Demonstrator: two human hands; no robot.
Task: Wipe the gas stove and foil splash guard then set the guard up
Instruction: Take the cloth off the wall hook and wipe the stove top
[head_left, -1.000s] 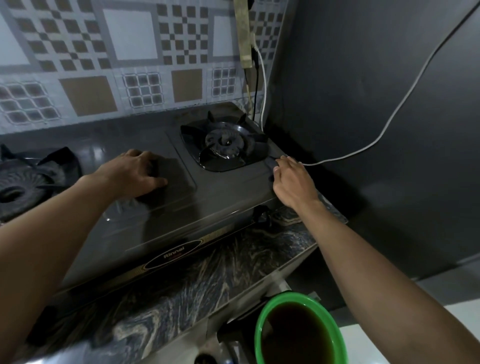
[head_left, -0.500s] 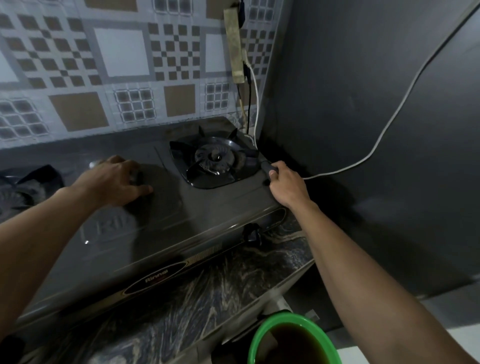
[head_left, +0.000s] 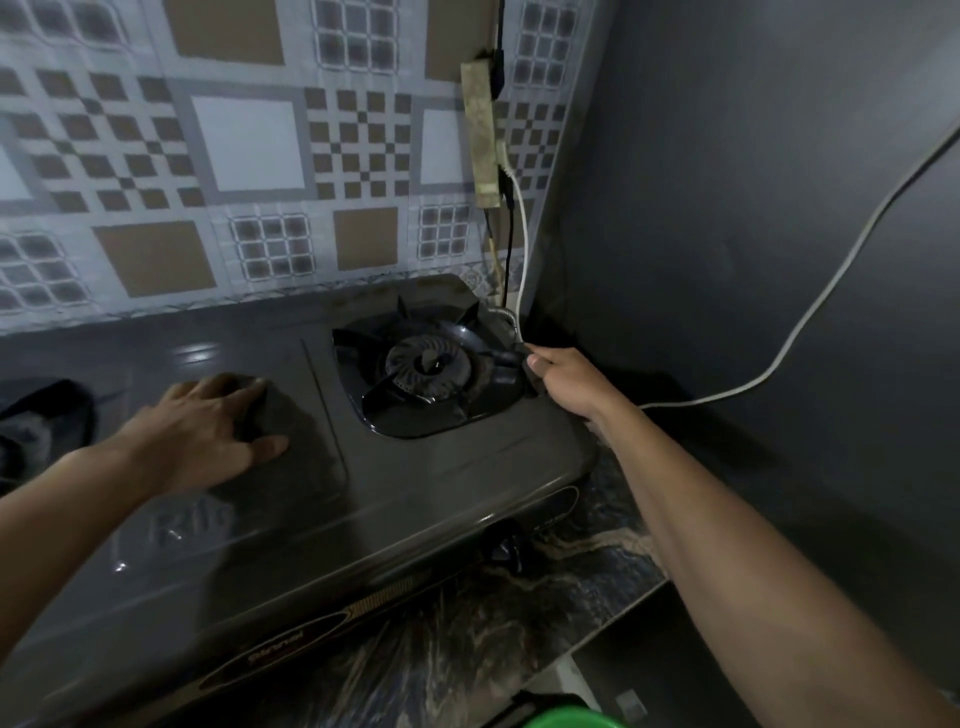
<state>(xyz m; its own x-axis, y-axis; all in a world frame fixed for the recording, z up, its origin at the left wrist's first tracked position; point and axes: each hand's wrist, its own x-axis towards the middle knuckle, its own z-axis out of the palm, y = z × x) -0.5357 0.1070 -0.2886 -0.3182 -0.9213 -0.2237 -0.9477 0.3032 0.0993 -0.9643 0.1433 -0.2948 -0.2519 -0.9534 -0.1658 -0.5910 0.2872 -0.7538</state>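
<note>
The dark grey gas stove (head_left: 415, 493) lies on a marbled counter (head_left: 519, 623). My left hand (head_left: 202, 431) rests flat, palm down, on the stove top between the burners and holds nothing. At the stove's right edge, beside the right burner (head_left: 428, 366), my right hand (head_left: 566, 379) is closed on a small dark cloth (head_left: 530, 371). Behind the stove stands a shiny panel with a tile pattern (head_left: 249, 156); I cannot tell whether it is the foil guard.
The left burner (head_left: 36, 421) shows at the left edge. A knob (head_left: 506, 548) sticks out of the stove front. A white cable (head_left: 779, 358) runs along the dark side wall (head_left: 727, 208) from a socket strip (head_left: 480, 135). A green bucket rim (head_left: 566, 719) sits below the counter.
My right hand has slid with the cloth along the stove's right edge toward the back corner. My left hand stays pressed on the stove top.
</note>
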